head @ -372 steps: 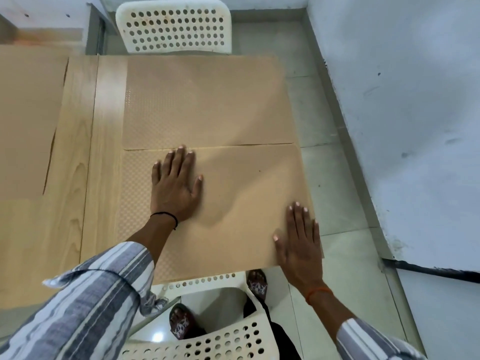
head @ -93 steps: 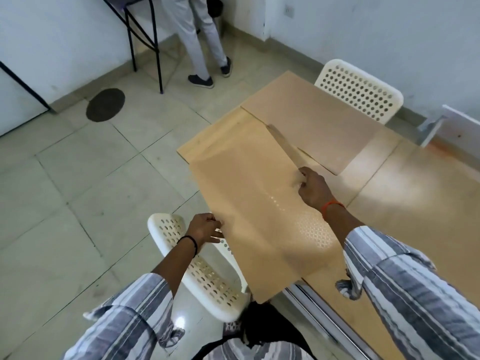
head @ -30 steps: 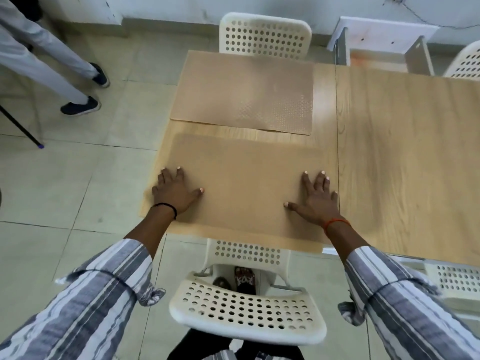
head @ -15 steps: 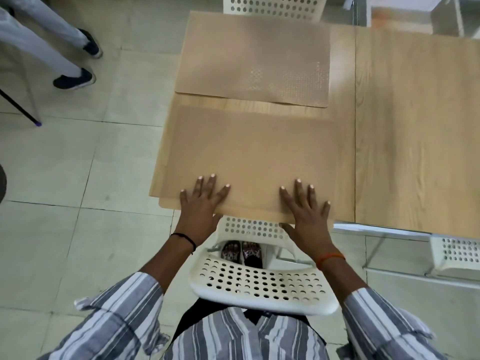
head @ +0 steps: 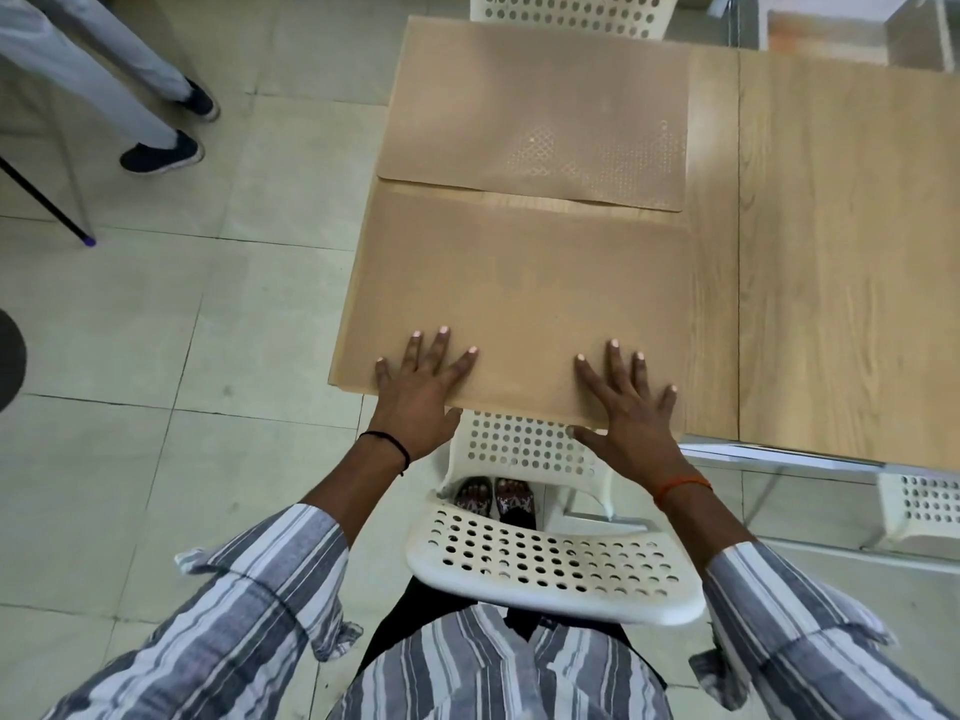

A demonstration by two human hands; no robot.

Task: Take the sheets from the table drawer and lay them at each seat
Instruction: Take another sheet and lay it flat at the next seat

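Observation:
A brown sheet lies flat on the near end of the wooden table, its front edge at the table's edge. My left hand presses flat on the sheet's near left part, fingers spread. My right hand rests flat on its near right part, the thumb hanging past the edge. A second brown sheet, with a dotted pattern, lies at the far seat, just beyond the first. No drawer is in view.
A white perforated chair stands between me and the table. Another white chair sits at the far side, and a third at the right. A person's legs and shoes stand on the tiled floor at the upper left.
Over the last second both hands slid back along the sheet to its near edge, and the sheet now lies squarer at the table's front. Earlier I carried it over and laid it down.

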